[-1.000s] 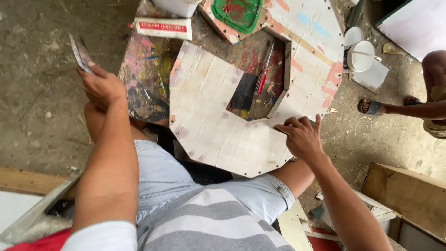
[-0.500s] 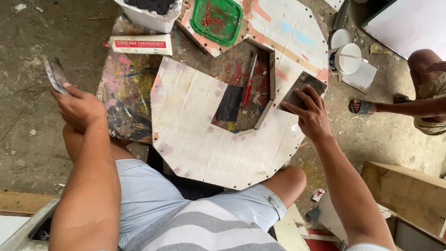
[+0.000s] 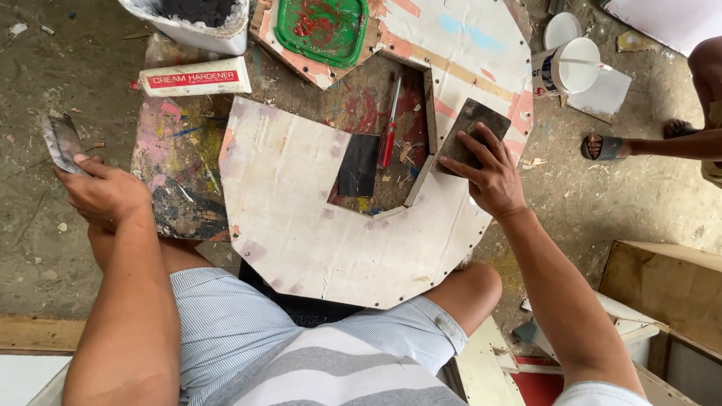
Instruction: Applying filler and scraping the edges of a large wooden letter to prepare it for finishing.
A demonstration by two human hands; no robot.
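Concrete floor — one white panel [image 3: 301,218], right hand [image 3: 492,177] on one dark block [image 3: 472,128].

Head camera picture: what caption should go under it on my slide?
Right hand presses a dark sanding block on a white cut-out board; left hand holds a scraper.

soft even daylight, sharp, faint shadows

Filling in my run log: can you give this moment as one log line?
left hand: holds scraper off the board | right hand: presses dark sanding block on white cut-out panel | red screwdriver: lies in the opening
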